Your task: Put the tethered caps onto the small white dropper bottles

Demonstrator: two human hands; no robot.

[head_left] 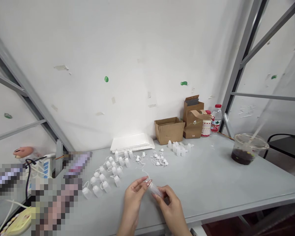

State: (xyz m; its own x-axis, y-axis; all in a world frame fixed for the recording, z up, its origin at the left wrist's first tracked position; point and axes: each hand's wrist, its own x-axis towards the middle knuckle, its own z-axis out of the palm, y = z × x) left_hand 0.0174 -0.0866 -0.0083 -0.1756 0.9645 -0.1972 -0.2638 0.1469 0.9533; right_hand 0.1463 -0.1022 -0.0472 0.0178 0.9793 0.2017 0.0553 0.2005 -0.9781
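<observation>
Near the front of the table I hold a small translucent white plastic squeeze bottle [155, 189], tilted toward the left. Around its body the fingers of my right hand [171, 206] are closed. At the bottle's neck, my left hand [133, 198] pinches a white cap, mostly hidden by the fingertips; its thin strap [146, 172] sticks up beyond them. Several loose white caps with straps [159, 160] lie just past my hands. To the left stand several capped bottles [105, 186] in rough rows. Farther back on the right is a cluster of bottles without straps [179, 150].
A stack of white sheets [132, 142], a cardboard box [169, 131] and a brown paper bag [193, 121] line the wall. Beside them are a patterned cup [206, 127] and a water bottle [216, 119]. A lidded drink bowl [245, 154] stands right; cables and a power strip [45, 168] lie left.
</observation>
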